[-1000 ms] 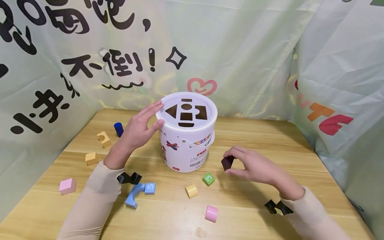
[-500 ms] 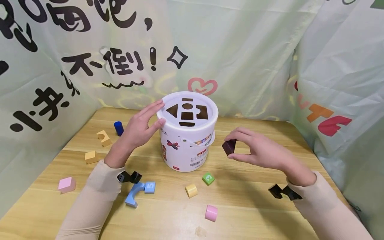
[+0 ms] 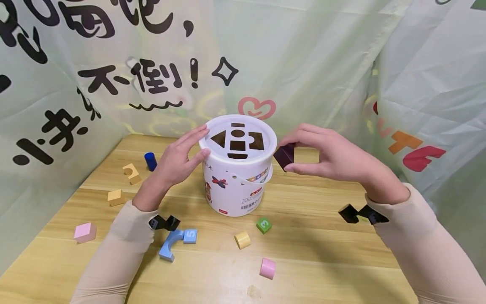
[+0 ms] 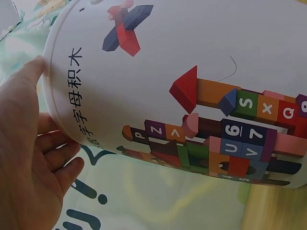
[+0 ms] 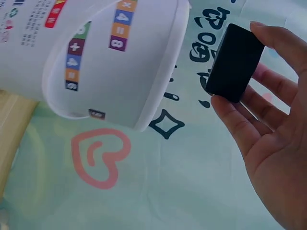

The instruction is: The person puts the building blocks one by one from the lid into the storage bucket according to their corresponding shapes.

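A white toy-block bucket (image 3: pixel 228 190) stands upright on the table, its lid (image 3: pixel 265 131) cut with several shaped holes. Against the left side of the lid's rim rests my left hand (image 3: pixel 178 160), thumb and fingertips touching it; the left wrist view also shows the hand (image 4: pixel 29 158) at the rim. My right hand (image 3: pixel 326 152) pinches a dark purple triangular block (image 3: pixel 285 156) between thumb and fingers, just right of the rim. From the right wrist, one flat rectangular face of the block (image 5: pixel 235 62) shows, and a gap separates it from the bucket.
Scattered left are a blue cylinder (image 3: pixel 150 161), a yellow arch (image 3: pixel 131 173), a yellow block (image 3: pixel 115 197) and a pink block (image 3: pixel 85 232). In front lie a blue arch (image 3: pixel 171 245), blue block (image 3: pixel 190 236), yellow piece (image 3: pixel 242 240), green block (image 3: pixel 263 225) and pink piece (image 3: pixel 267 268).
My right hand has lifted the dark purple block from low over the table up to the height of the bucket's rim. The left hand keeps its place on the rim.
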The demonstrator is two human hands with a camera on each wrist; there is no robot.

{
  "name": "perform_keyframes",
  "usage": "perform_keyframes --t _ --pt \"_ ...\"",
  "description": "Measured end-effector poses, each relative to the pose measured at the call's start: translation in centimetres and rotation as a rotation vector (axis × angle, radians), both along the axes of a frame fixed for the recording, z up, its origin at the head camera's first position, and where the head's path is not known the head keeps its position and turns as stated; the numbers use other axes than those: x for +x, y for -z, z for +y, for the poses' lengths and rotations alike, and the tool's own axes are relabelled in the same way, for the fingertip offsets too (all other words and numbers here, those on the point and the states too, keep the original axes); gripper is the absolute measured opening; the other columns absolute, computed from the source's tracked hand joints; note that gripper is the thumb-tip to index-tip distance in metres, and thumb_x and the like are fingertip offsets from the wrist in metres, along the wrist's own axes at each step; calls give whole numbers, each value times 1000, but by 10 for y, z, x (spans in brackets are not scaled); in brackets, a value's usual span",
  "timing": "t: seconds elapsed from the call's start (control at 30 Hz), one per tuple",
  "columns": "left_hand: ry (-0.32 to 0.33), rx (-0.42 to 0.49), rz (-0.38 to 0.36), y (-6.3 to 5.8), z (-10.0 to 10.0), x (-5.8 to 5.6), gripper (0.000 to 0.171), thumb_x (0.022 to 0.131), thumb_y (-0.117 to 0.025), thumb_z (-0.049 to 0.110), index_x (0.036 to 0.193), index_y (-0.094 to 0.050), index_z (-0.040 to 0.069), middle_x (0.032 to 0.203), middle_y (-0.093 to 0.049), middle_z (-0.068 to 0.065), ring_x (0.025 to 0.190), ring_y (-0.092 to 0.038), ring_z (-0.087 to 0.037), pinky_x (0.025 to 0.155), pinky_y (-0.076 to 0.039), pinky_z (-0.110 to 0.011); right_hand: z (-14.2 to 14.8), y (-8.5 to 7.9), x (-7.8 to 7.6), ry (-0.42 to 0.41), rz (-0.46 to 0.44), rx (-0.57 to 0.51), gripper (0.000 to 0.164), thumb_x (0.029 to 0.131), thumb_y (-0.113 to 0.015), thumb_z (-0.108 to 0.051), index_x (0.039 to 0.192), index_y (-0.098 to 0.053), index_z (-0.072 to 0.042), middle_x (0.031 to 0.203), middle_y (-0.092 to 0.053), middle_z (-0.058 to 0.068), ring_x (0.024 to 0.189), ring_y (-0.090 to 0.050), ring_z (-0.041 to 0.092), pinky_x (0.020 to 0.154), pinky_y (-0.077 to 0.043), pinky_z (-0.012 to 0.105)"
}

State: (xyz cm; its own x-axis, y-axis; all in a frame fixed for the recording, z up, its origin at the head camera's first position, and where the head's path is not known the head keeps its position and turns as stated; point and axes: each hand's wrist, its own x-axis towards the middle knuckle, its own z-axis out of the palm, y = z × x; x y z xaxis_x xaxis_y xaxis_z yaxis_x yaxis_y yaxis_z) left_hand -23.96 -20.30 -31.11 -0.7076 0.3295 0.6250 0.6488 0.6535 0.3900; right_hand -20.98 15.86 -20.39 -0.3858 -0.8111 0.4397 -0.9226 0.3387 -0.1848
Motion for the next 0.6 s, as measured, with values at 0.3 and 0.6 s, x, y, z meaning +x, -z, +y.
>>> perform_keyframes --t 0.3,0.6 --pt "30 40 -28 1 2 -4 61 99 -50 50 146 -47 12 153 -39 -2 138 -38 -29 107 -35 -57 -26 -16 -20 -43 -92 -23 42 79 -83 -9 117 -67 -12 107 -61 -4 103 -57 12 91 -50 28" --pt "37 57 -34 2 3 -5 60 99 -50 48 146 -47 11 154 -39 -3 139 -38 -30 107 -34 -57 -45 -22 -40 34 -205 55 39 82 -81 -29 117 -69 -18 115 -61 -11 105 -63 10 96 -47 33"
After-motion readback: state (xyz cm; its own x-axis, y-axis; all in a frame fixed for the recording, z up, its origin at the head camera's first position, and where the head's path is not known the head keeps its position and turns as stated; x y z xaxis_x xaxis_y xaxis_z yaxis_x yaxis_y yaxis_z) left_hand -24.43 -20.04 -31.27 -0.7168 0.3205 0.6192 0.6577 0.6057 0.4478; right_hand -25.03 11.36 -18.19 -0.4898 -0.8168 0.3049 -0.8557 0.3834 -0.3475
